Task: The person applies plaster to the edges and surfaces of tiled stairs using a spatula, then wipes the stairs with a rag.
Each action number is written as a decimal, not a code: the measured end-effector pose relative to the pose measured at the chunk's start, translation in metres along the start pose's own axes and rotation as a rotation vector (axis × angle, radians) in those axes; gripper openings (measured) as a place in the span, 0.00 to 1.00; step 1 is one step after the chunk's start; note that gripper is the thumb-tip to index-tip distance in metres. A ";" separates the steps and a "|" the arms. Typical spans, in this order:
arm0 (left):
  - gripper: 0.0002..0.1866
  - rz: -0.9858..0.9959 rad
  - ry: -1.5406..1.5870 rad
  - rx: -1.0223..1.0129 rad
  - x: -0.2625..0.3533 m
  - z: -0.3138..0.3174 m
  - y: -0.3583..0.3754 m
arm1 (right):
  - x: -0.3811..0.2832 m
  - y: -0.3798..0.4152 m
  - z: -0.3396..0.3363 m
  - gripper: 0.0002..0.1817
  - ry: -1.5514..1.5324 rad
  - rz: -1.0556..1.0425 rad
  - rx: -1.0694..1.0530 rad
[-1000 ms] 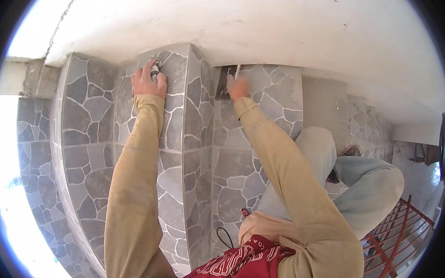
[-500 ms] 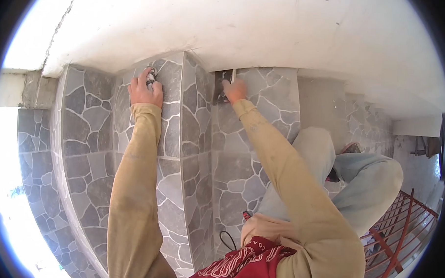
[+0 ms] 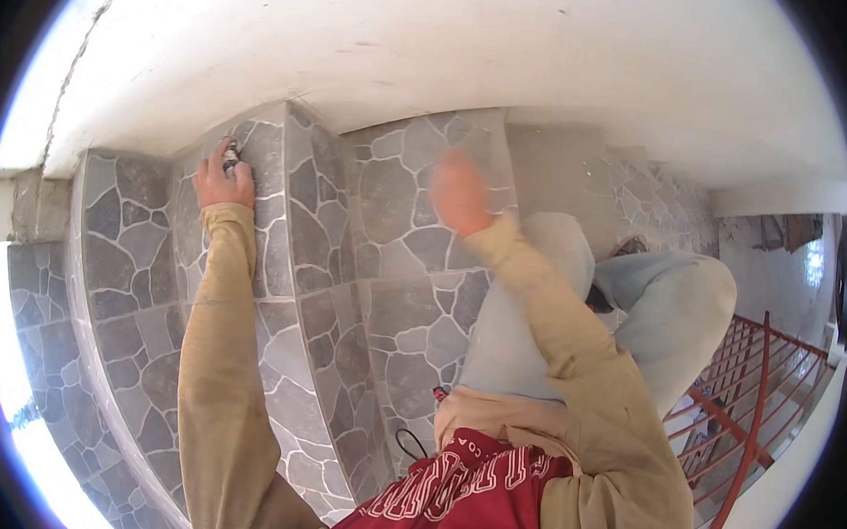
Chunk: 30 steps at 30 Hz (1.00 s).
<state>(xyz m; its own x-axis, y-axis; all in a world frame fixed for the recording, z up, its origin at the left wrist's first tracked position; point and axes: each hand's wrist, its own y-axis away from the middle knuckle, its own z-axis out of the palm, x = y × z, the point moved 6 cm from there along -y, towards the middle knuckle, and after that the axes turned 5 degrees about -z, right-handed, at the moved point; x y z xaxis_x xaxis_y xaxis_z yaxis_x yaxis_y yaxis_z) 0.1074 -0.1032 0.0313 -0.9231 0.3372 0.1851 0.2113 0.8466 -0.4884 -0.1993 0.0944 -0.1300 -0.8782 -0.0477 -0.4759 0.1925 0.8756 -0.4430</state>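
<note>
My left hand rests at the far end of a stone-patterned tiled step, close to the white wall. Its fingers are closed around a small black-and-white object, mostly covered by the hand; its kind cannot be made out. My right hand is over the neighbouring tiled step, in front of my bent knee. Motion smears its fingers, so whether anything is in them is not visible.
The white wall runs along the far side of the stairs. Step edges lie between my arms. To the right are a bare grey section, my bent legs and a red metal railing. A bright opening borders the left.
My right hand has come back from the wall, and the dark flat piece seen at it before no longer shows. My left hand stays on its step while the view has shifted rightward.
</note>
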 end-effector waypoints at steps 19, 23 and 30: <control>0.26 0.025 0.000 0.008 0.005 -0.002 -0.003 | 0.015 0.023 0.016 0.11 0.425 -0.222 0.060; 0.25 -0.004 -0.029 -0.015 0.006 -0.005 -0.001 | 0.109 -0.020 -0.056 0.08 0.579 0.238 -0.018; 0.24 0.012 -0.033 0.041 0.010 -0.008 -0.002 | -0.053 0.033 0.017 0.10 0.091 -0.559 -0.191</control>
<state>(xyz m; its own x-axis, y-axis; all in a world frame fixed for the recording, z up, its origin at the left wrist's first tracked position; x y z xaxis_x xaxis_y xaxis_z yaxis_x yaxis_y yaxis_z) 0.1000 -0.0983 0.0411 -0.9307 0.3328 0.1516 0.2095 0.8250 -0.5249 -0.1387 0.1173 -0.1321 -0.8595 -0.4917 -0.1393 -0.3841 0.8014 -0.4586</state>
